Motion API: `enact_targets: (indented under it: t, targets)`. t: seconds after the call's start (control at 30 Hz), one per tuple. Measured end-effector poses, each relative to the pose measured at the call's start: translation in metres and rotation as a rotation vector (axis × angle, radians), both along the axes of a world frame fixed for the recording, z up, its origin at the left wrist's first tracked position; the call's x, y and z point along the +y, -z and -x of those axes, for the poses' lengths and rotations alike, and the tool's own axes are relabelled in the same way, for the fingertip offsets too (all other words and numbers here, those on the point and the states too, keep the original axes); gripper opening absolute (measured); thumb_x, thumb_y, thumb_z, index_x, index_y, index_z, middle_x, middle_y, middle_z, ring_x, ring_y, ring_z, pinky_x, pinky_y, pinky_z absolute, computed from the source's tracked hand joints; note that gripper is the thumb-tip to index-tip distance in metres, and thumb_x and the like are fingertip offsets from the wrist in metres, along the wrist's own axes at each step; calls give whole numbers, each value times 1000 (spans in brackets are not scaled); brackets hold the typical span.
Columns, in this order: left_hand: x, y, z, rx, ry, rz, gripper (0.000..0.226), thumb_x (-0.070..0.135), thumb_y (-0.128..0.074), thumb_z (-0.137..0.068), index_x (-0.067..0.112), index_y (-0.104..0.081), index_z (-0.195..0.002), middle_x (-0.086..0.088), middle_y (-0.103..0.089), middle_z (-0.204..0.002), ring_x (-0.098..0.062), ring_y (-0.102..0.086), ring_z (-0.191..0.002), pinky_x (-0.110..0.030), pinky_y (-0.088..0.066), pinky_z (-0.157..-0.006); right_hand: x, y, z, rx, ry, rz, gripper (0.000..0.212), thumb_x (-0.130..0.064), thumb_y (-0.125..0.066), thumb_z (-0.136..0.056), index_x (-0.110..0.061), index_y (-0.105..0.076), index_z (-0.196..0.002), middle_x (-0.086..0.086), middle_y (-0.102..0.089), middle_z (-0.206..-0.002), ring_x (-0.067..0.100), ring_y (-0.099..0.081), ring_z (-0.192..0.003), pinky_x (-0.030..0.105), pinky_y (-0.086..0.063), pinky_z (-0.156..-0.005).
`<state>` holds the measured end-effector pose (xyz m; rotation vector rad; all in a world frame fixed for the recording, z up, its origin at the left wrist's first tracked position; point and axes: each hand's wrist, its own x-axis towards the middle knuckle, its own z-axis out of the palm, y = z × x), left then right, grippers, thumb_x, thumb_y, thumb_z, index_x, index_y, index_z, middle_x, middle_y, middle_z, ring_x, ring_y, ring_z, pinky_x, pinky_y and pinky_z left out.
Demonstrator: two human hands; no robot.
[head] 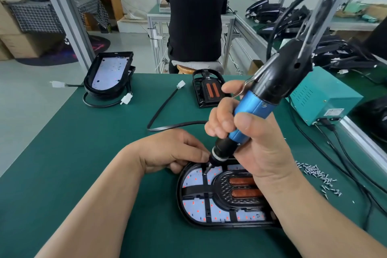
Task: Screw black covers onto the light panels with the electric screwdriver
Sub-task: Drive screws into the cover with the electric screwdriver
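Handling first: the electric screwdriver (252, 111) looks top-heavy, w/ a stiff cable pulling from its upper end, so hold it low on the blue barrel. Your right hand (253, 146) does that now, fingers & thumb wrapped firmly round it, just right of ctr. The light panel (179, 195) is prob. light & may skate on the green mat (94, 153) under bit pressure. Brace it by the black rim, not the white LED board, which looks fragile. The black cover (225, 192) is thin rigid plastic, I'd guess. Its ribs could crack if a screw is overdriven, so go easy. The screw (204, 173) under the bit is tiny & likely slippery.

Your left hand (173, 151) sits just left of the bit tip, fingers curled, thumb tip right by the chuck. Can't tell whether it pinches the screw or only steadies the bit.

Looks: the panel is an oblong w/ rounded ends, lower ctr of frame, its white board dotted w/ red LEDs. The cover lies inside it: crossed ribs at left, a mesh oval w/ two orange bars at right. The bit is down on the upper-left rib. Loose screws (314, 170) lie at right of frame, near your right wrist.
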<state>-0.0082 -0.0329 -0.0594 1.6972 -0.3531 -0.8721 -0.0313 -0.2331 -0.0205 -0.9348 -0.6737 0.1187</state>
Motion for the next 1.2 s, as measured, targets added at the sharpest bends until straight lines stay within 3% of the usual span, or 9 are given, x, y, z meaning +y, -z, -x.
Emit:
enact_targets:
  t: [0.07,0.17,0.3,0.4,0.57,0.73,0.83,1.03,1.2]
  targets:
    - [0,-1,1,-1,3,18,13,22,-73,-94,18,-81,-85,8,-40,-54,-8,-25,-49,-20,-20,-45,-1,0,0,10,28,-84,48,-19,-84,-77,-14,-62,-120,1,-51,-71,20,-46,-65,37,-44,-71]
    - [0,0,2,51,-31,110,18,23,-68,-95,19,-77,-80,7,-45,-60,-5,-29,-50,-15,-24,-44,-4,-2,-1,50,113,-194,43,-22,-82,-80,-16,-63,-118,0,-49,-74,18,-45,-68,34,-44,-73]
    - [-7,3,-3,196,-281,269,29,-4,-43,-104,-1,-71,-115,-4,-57,-80,-7,-33,-56,-15,-28,-43,-11,2,-5,170,309,-276,24,-16,-60,-94,-16,-61,-118,1,-49,-77,18,-47,-72,34,-47,-79]
    - [-12,5,-5,223,-357,315,28,-7,-41,-104,-6,-62,-123,-5,-60,-77,-6,-32,-54,-15,-25,-40,-16,3,-9,233,381,-331,18,-18,-51,-103,-19,-64,-115,0,-51,-79,18,-50,-74,34,-48,-82]
    - [-13,8,-5,186,-363,302,12,12,-53,-108,2,-60,-111,-3,-60,-72,-4,-31,-50,-13,-27,-38,-21,5,-11,290,478,-369,13,-21,-55,-106,-18,-60,-117,0,-53,-82,17,-53,-77,33,-48,-84]
    - [-13,7,-3,169,-304,327,19,29,-69,-91,11,-67,-90,-2,-55,-71,-3,-29,-50,-11,-25,-38,-22,6,-15,354,534,-412,16,-21,-60,-103,-18,-56,-119,0,-54,-82,17,-54,-77,31,-49,-83]
    - [-13,7,-3,169,-287,344,18,27,-71,-89,10,-75,-87,-2,-54,-70,-3,-29,-50,-11,-25,-39,-22,6,-16,365,552,-415,14,-21,-59,-103,-18,-57,-117,0,-54,-81,17,-54,-76,31,-49,-82]
    - [-7,8,-5,229,-260,417,28,8,-63,-94,-6,-70,-117,-6,-63,-84,-3,-34,-56,-11,-30,-43,-21,8,-17,368,581,-418,14,-20,-61,-101,-18,-59,-115,0,-54,-83,17,-54,-77,31,-49,-83]
    - [-6,8,-4,197,-190,415,19,1,-57,-99,0,-72,-110,-9,-67,-89,-4,-32,-57,-11,-30,-43,-22,8,-17,363,600,-423,14,-21,-63,-100,-19,-60,-114,0,-54,-84,17,-54,-77,31,-49,-85]
